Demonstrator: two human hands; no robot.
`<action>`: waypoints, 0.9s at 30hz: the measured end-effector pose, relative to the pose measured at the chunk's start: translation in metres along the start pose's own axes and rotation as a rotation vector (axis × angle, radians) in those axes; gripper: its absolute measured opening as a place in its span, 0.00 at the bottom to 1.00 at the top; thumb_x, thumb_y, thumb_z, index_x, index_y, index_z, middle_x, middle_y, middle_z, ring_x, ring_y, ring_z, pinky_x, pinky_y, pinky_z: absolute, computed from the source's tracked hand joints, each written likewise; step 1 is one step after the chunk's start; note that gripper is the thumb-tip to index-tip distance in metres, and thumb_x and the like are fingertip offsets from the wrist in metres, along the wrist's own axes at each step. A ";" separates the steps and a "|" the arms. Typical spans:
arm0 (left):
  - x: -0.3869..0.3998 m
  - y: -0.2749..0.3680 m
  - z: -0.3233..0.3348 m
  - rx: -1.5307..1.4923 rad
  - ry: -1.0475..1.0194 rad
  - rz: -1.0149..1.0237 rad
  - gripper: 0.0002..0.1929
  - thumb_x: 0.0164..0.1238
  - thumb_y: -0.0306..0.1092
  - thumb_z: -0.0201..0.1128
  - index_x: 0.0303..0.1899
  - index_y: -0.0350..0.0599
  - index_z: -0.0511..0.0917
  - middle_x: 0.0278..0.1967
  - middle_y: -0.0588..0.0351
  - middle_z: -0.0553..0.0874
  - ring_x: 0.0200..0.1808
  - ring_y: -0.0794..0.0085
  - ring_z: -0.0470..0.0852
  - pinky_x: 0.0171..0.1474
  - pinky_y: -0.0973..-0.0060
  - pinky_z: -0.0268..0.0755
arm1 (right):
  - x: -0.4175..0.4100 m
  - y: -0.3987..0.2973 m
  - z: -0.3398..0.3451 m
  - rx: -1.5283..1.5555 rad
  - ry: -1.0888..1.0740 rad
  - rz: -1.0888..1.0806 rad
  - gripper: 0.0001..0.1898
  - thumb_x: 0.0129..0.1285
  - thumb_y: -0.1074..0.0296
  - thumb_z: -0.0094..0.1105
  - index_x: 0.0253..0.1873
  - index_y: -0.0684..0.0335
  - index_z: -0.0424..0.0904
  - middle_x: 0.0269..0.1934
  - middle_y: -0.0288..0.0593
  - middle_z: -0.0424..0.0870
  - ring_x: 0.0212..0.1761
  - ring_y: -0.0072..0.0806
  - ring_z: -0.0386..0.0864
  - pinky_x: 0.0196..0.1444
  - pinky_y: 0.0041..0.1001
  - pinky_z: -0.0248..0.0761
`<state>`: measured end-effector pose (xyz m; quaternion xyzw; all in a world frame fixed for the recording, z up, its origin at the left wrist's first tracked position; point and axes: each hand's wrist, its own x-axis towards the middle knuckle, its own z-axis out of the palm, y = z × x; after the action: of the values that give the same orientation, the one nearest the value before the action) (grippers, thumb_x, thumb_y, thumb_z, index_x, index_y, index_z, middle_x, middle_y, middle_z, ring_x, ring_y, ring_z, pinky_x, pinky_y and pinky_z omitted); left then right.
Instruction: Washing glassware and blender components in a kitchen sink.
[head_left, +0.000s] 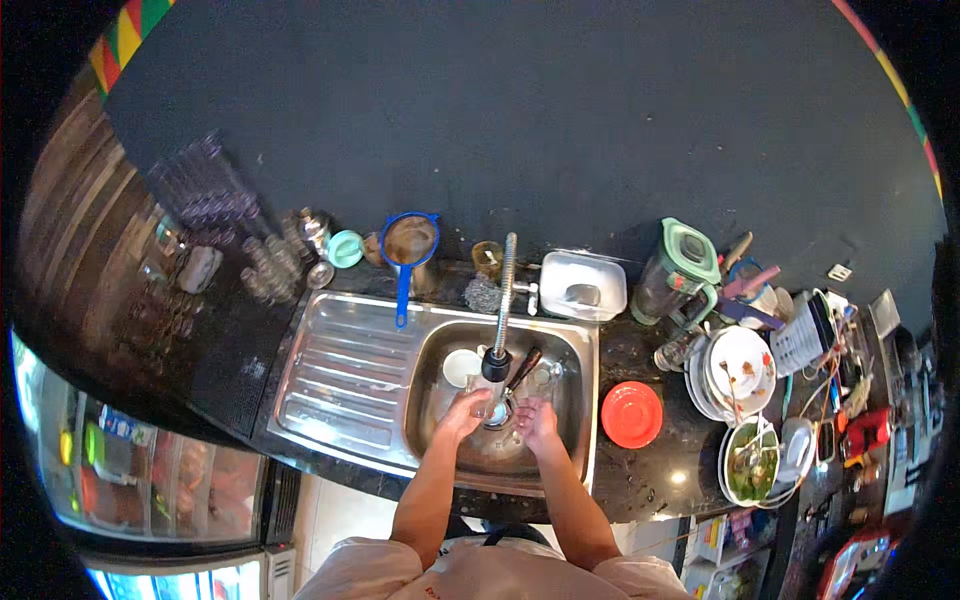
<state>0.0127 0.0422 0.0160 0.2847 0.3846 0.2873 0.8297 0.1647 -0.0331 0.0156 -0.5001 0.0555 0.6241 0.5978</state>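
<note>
My left hand (465, 414) is in the steel sink basin (420, 420), its fingers around what looks like a clear glass (495, 409) below the black spray head (496, 365) of the spring faucet. On the other side of the basin my right hand (535, 420) has its fingers apart and slightly curled, with nothing seen in them. A dark-handled utensil (529, 364) leans in the basin just beyond my right fingers. Behind my left hand sits a white cup (460, 367). Another clear glass (551, 379) appears to stand near the basin's right wall, hard to make out.
Left of the basin is a ribbed drainboard (345, 382), with a blue strainer (405, 281) overhanging its back edge. A white plastic tub (581, 289) and a blender (675, 270) stand behind. Rightward are a red bowl (632, 414), stacked dirty plates (739, 364) and a food-covered plate (752, 461).
</note>
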 end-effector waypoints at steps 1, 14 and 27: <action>-0.001 0.002 -0.003 -0.003 0.010 0.007 0.15 0.58 0.40 0.56 0.44 0.43 0.71 0.33 0.58 0.79 0.35 0.69 0.78 0.36 0.72 0.71 | 0.009 0.004 0.004 -0.006 -0.008 0.007 0.14 0.56 0.58 0.42 0.38 0.63 0.70 0.24 0.43 0.74 0.23 0.31 0.70 0.26 0.30 0.64; -0.048 0.036 -0.003 -0.312 -0.024 -0.093 0.15 0.59 0.46 0.55 0.43 0.50 0.74 0.32 0.60 0.79 0.30 0.74 0.77 0.36 0.69 0.69 | 0.021 -0.006 0.088 0.202 -0.329 -0.042 0.06 0.59 0.65 0.50 0.32 0.58 0.73 0.16 0.34 0.69 0.14 0.23 0.67 0.12 0.22 0.57; -0.026 0.023 0.007 -0.372 0.126 -0.020 0.24 0.54 0.59 0.52 0.38 0.46 0.73 0.29 0.53 0.79 0.29 0.63 0.77 0.33 0.68 0.69 | 0.025 -0.010 0.056 0.088 -0.146 -0.060 0.08 0.62 0.65 0.45 0.30 0.55 0.71 0.10 0.32 0.62 0.05 0.21 0.55 0.05 0.24 0.44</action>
<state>-0.0015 0.0377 0.0483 0.1039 0.3789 0.3624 0.8452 0.1472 0.0244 0.0312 -0.4281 0.0242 0.6378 0.6398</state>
